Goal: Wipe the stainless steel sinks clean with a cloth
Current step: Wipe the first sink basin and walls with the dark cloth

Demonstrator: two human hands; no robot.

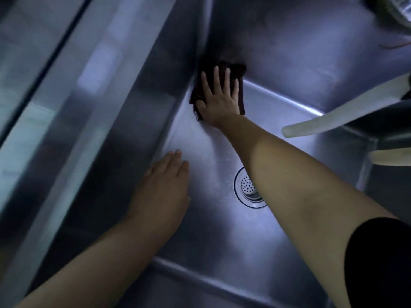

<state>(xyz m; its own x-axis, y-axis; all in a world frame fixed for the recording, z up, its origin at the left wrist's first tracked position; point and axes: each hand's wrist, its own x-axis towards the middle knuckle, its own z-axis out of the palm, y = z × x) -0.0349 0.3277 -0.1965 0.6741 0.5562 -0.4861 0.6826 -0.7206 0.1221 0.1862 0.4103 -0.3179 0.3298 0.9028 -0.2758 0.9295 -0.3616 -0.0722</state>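
Note:
I look down into a stainless steel sink (289,70) with a round perforated drain (248,187) in its floor. A dark brown cloth (233,70) lies pressed into the far left corner of the basin. My right hand (219,96) is flat on top of the cloth, fingers spread, arm stretched across the basin over part of the drain. My left hand (165,187) rests flat on the sink floor near the left wall, fingers together, holding nothing.
A pale hose end (295,130) juts into the basin from the right, with a second pale tube (391,157) below it. The sink's broad steel rim (66,118) runs along the left. A round white object (398,10) shows at the top right corner.

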